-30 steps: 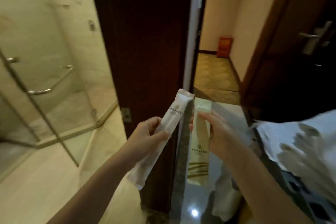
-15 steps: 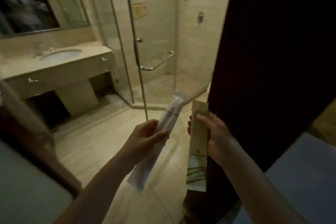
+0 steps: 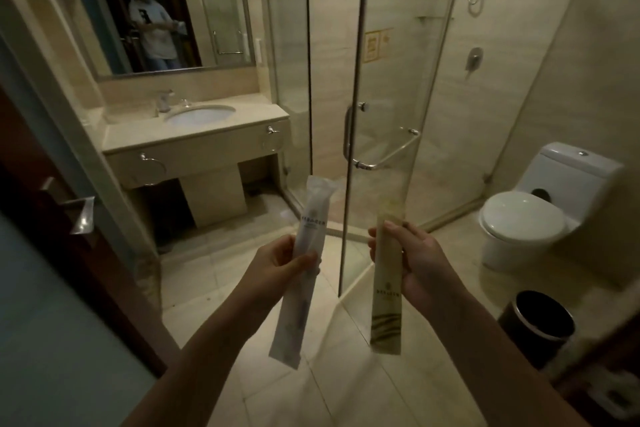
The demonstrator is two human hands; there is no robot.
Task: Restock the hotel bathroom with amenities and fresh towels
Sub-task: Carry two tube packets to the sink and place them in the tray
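A long white paper amenity sachet [image 3: 304, 267] is gripped at mid-length by the left hand [image 3: 277, 263]. A long cream sachet with olive stripes [image 3: 388, 288] is pinched near its top by the right hand [image 3: 415, 260]. Both are held upright, apart, above the beige tiled floor [image 3: 214, 288], before the glass shower enclosure [image 3: 381, 80].

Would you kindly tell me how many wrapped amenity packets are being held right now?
2. A long white plastic packet is in the left hand; a long cream paper packet with green stripes is in the right hand. No others are visible.
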